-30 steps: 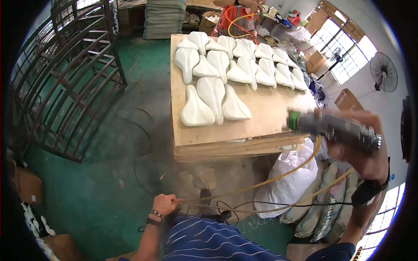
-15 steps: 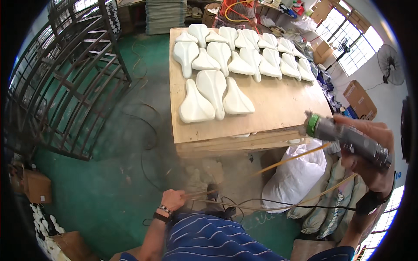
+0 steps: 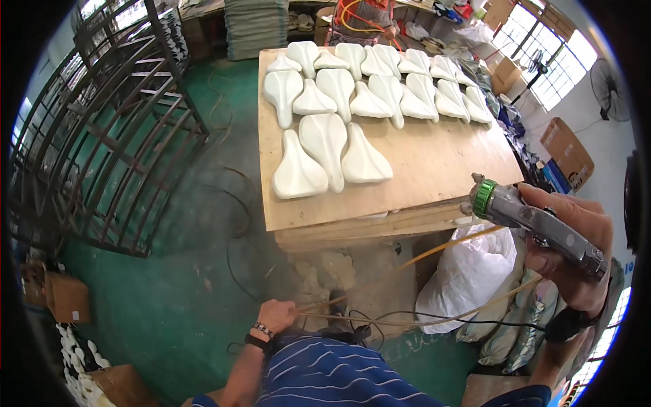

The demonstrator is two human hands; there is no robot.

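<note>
My right hand (image 3: 576, 275) is raised at the right, wrapped round a grey spray gun (image 3: 542, 227) with a green ring near its nozzle. The nozzle points left, over the near right corner of a wooden board (image 3: 441, 159). Low in the middle, my left hand (image 3: 277, 316) is closed round a yellow hose (image 3: 424, 254), whose two strands stretch across toward my right hand. Cream-white bicycle saddles (image 3: 322, 146) lie on the board, several in close rows along the far side and three nearer me at the left. Neither hand touches them.
Dark metal racks (image 3: 108, 149) stand at the left. Below the board's right end sits a white sack (image 3: 468, 278), with other sacks (image 3: 529, 332) beside it. A black cable (image 3: 234, 261) trails over the green floor. Across the board is another person (image 3: 359, 24).
The view has shifted slightly, so the board and saddles appear a little further left and lower. Both hands keep their holds; the spray gun's tilt differs slightly.
</note>
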